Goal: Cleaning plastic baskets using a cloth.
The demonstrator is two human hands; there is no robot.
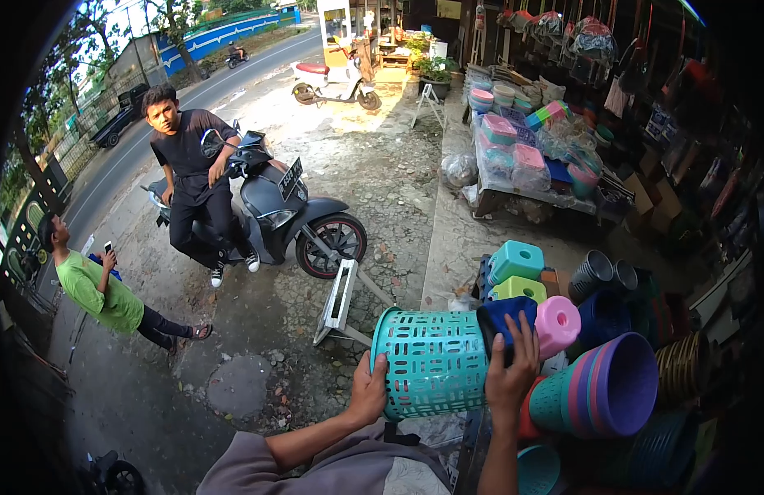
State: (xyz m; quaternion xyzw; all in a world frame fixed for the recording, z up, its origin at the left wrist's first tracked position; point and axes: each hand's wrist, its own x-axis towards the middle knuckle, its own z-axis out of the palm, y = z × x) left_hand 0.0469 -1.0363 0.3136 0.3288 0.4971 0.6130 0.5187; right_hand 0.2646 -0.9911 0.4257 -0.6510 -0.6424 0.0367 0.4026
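A turquoise perforated plastic basket (434,365) lies on its side in the air before me. My left hand (368,388) grips its wide rim at the left end, thumb along the outer wall. Over the other end, my right hand (512,365) presses a dark blue cloth (502,314) against the basket, with fingers spread across the fabric. Just beyond that hand sit a pink plastic tissue holder (558,328), a lime one (517,289) and a mint-green one (515,263). A stack of coloured plastic baskets (589,390) lies sideways to the right.
A folding metal stand (338,303) stands on the cracked concrete ahead. Beyond it a person in black (190,154) sits on a parked dark scooter (277,204). Another person in a green shirt (100,284) is at left. A table (530,192) bears wrapped plastic containers.
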